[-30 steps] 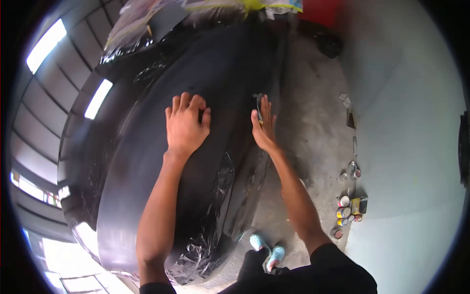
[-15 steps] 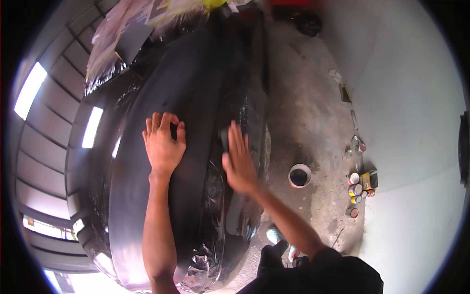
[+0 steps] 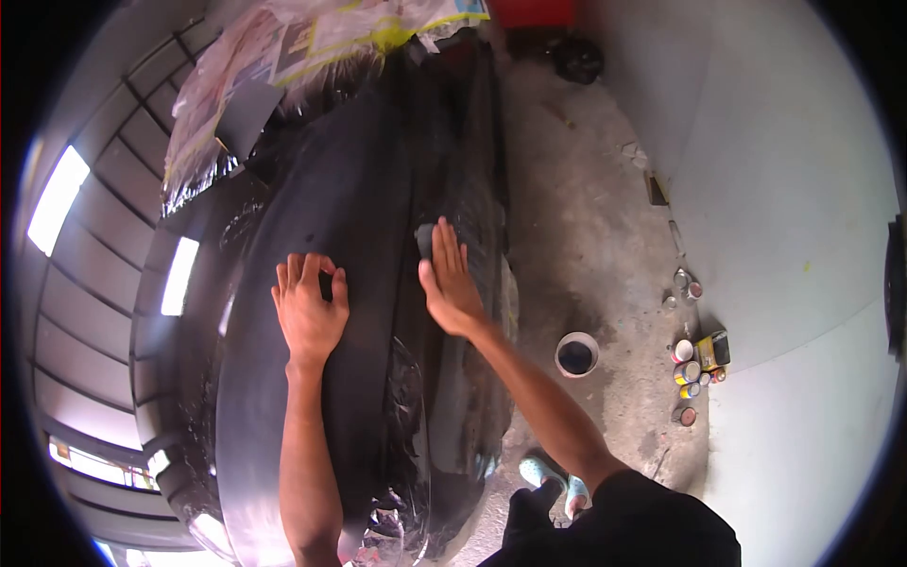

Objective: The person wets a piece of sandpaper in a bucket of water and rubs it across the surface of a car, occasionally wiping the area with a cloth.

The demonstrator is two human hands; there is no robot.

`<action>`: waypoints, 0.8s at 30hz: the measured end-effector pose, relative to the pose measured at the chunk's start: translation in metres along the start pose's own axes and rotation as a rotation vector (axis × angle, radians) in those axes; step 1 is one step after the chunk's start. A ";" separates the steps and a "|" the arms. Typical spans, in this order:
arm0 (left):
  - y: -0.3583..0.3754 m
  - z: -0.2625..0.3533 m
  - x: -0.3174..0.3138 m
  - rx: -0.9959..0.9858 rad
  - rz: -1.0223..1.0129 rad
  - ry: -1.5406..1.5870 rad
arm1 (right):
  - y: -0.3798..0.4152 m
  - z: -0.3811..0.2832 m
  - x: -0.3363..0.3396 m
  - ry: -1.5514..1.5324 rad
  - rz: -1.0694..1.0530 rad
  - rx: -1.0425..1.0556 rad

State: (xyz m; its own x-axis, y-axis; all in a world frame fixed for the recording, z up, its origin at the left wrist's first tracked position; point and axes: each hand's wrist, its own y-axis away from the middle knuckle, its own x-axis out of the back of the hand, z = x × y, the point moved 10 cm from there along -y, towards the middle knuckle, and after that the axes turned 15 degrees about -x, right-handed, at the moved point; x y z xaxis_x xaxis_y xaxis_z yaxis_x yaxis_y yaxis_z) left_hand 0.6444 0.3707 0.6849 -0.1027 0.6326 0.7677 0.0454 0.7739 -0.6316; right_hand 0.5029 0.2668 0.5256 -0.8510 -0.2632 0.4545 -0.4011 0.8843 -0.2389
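Observation:
A long, dark, matte car body panel [image 3: 364, 189] runs away from me beneath both hands. My left hand [image 3: 312, 317] rests on it with curled fingers. Its thumb and forefinger close into a ring, and the fingertips are hidden, so what they hold, if anything, is not visible. Farther right, my right hand [image 3: 451, 288] lies with fingers straight and pressed together along the panel's side. A small grey piece, apparently sandpaper [image 3: 423, 241], shows at the left of those fingers, partly covered by them. Crumpled clear plastic film [image 3: 406, 406] clings to the dark body nearer me.
Newspaper and plastic masking [image 3: 321, 42] covers the far end. On the concrete floor [image 3: 567, 217] stands a white bucket [image 3: 577, 370] of dark liquid. Several paint cans [image 3: 687, 372] and a yellow tin [image 3: 714, 350] line the pale wall [image 3: 794, 312]. My feet [image 3: 541, 472] are below.
My right hand has slid away from me along the panel, and more of the grey piece shows beside it. My left hand keeps its curled shape. The whole view has shifted slightly.

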 end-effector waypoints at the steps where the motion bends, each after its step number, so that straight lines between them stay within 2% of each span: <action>1: 0.000 0.000 0.001 0.001 0.000 -0.007 | -0.004 0.003 -0.001 -0.002 0.012 -0.025; 2: 0.002 0.000 0.001 0.005 -0.016 -0.003 | -0.006 0.006 -0.001 -0.005 0.025 -0.050; 5: -0.002 -0.003 0.000 0.020 -0.012 -0.001 | 0.126 -0.008 -0.023 -0.075 -0.048 -0.069; 8: 0.004 0.001 0.000 0.015 -0.023 0.010 | 0.135 -0.020 -0.022 -0.073 -0.086 0.065; 9: 0.003 0.000 0.000 0.001 -0.007 0.009 | 0.107 -0.022 -0.014 -0.045 -0.071 0.133; 11: -0.001 0.000 0.002 -0.010 0.016 0.008 | 0.029 -0.014 0.001 0.026 -0.046 0.096; 13: -0.001 0.002 0.002 -0.006 0.010 0.000 | -0.008 0.002 -0.002 0.001 -0.015 0.022; 14: -0.001 0.003 0.004 -0.009 0.011 -0.008 | -0.014 0.006 -0.001 -0.014 0.006 -0.011; 17: 0.000 0.001 0.004 -0.004 0.023 -0.014 | 0.102 -0.002 -0.018 -0.074 -0.030 0.032; 20: -0.001 0.000 0.004 0.006 0.015 0.007 | 0.123 -0.012 -0.020 -0.070 -0.056 0.131; 21: 0.002 0.000 0.002 0.006 0.003 0.015 | 0.094 -0.020 -0.009 -0.018 -0.063 0.169; 23: 0.000 -0.001 0.002 0.010 0.006 0.028 | 0.012 -0.010 -0.001 0.045 -0.064 0.059; 24: 0.001 -0.001 0.001 0.015 0.006 0.036 | -0.004 -0.007 0.000 0.048 -0.059 0.039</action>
State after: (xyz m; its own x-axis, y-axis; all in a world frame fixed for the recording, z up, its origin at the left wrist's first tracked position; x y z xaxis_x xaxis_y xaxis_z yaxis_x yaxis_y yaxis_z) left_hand 0.6452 0.3722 0.6854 -0.0669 0.6377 0.7674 0.0307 0.7700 -0.6373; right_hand 0.5067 0.2664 0.5329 -0.8088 -0.2946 0.5090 -0.4637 0.8518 -0.2438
